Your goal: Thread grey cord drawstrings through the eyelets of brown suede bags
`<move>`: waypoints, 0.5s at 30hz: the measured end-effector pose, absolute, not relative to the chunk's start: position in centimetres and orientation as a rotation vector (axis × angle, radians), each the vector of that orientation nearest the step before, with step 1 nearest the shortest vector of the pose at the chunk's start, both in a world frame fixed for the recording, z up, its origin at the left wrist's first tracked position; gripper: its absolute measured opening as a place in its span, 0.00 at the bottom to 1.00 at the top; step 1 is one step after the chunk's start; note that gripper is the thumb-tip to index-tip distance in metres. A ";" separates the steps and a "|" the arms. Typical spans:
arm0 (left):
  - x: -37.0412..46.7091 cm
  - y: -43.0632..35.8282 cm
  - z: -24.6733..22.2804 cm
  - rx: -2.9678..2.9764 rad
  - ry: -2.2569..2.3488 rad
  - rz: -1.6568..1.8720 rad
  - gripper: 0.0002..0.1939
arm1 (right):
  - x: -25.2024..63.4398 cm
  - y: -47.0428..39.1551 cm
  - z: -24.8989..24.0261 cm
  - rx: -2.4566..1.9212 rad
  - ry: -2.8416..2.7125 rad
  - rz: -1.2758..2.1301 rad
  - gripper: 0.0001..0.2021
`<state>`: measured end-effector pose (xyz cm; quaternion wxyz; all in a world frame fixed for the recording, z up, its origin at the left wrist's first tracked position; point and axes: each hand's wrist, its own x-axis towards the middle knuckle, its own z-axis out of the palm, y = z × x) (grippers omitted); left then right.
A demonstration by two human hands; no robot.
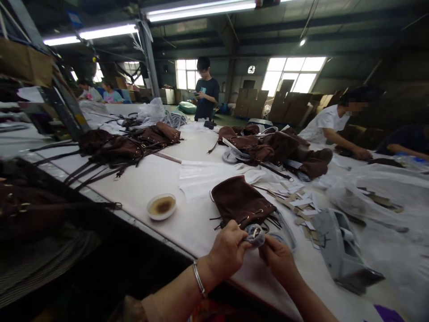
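Dish w/ brn stuff, bag, plastic wrap w/ metal in L hand

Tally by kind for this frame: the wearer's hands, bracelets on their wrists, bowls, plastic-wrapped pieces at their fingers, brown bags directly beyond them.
Left hand and right hand: 2
Bracelet: 1
Bowl: 1
Plastic-wrapped piece: 1
Brown bag: 1
Total: 6

Clear plastic wrap veils the metal piece between the left hand and the right hand; it may be a ring or clasp. The left hand hides part of the brown drawstring bag's near edge. The bottom edge crops the right forearm and a purple item. The wall clock is too small to read.
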<state>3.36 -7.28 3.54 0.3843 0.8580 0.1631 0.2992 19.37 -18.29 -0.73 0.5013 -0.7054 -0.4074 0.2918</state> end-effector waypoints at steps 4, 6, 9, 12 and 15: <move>3.4 -7.5 3.1 2.237 0.403 0.794 0.07 | 19.0 -18.4 -0.5 -1.687 -0.939 0.803 0.23; 3.4 -7.6 2.9 2.260 0.401 0.799 0.07 | 19.0 -18.3 -0.5 -1.706 -0.932 0.821 0.24; 3.3 -7.4 2.7 2.264 0.398 0.789 0.07 | 19.2 -18.3 -0.6 -1.783 -0.984 0.757 0.24; 3.1 -7.3 2.6 2.271 0.390 0.787 0.07 | 19.6 -18.5 -0.6 -1.874 -1.082 0.625 0.22; 3.1 -7.3 2.5 2.286 0.408 0.781 0.07 | 19.9 -18.8 -0.5 -1.930 -1.142 0.503 0.18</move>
